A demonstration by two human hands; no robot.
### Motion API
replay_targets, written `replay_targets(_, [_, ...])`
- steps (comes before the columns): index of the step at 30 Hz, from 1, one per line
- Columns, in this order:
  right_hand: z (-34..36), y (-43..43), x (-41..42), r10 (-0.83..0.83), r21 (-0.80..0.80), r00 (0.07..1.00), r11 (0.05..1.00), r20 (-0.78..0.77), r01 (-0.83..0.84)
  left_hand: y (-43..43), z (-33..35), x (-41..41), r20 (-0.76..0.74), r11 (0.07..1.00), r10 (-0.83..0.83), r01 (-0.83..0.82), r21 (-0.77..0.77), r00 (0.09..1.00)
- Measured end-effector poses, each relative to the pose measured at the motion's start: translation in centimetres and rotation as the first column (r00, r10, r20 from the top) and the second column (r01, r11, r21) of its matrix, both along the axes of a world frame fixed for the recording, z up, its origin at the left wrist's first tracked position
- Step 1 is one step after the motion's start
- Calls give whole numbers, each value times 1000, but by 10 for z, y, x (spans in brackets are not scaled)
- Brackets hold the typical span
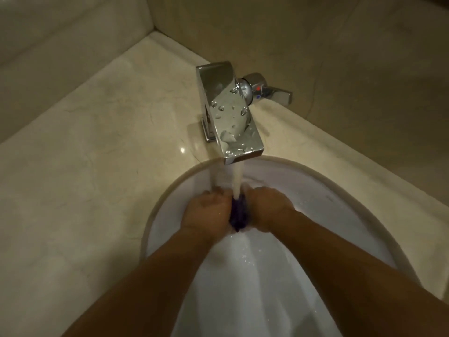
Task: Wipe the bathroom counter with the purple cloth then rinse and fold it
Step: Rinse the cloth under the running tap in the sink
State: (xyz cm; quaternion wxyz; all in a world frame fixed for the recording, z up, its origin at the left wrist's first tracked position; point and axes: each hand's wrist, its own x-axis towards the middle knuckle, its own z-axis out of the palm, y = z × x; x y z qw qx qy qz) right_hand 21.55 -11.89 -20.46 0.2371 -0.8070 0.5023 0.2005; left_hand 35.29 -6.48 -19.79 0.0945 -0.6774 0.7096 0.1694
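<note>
The purple cloth (237,215) is held bunched into a dark wad over the basin (328,215), directly under the stream of water (237,181) that falls from the tap (230,113) at twelve o'clock of the bowl. It is gripped from both sides. The left hand (206,210) is curled round it at nine o'clock and the right hand (267,207) at three o'clock, backs of the hands up, so only a narrow strip of purple is seen between them. The counter (85,166) lies from nine to eleven o'clock of the basin and looks glossy. The rinse is judged to be the step in hand, with the fold not yet done.

For a good rinse, the wad is best loosened and spread under the flow, since water tends to be shed by a tight bunch (the inner layers are probably left dirty). The cloth should be rubbed against itself and turned so that each face is met by the stream. It should then be squeezed low in the bowl, so that splashes are kept off the counter. The lever (272,93) at one o'clock of the tap should be closed before folding is begun, and some care is advised, as a wet hand may slip on the metal. Thorough wringing is recommended, because a dripping cloth is likely to fold badly and wet the stone again.
</note>
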Motion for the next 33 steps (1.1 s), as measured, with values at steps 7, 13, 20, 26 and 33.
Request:
replay_targets(7, [27,22,-23,-16,-240,914,963,405,124,25,17,22,-79,853,-145,84,-515,986])
replay_targets(13, [-18,46,-14,22,13,964,1000,264,-27,43,0,10,-45,975,-212,208,-74,976])
replay_targets(20, [-22,29,22,-236,51,955,972,178,231,16,-16,4,80,997,-6,12,-72,997])
replay_targets(26, [-26,19,16,-335,46,882,940,331,339,-6,-16,3,29,991,-26,30,-127,999])
replay_targets(33, [-25,19,11,-391,56,851,916,351,398,-17,-9,3,32,978,-160,162,-129,987])
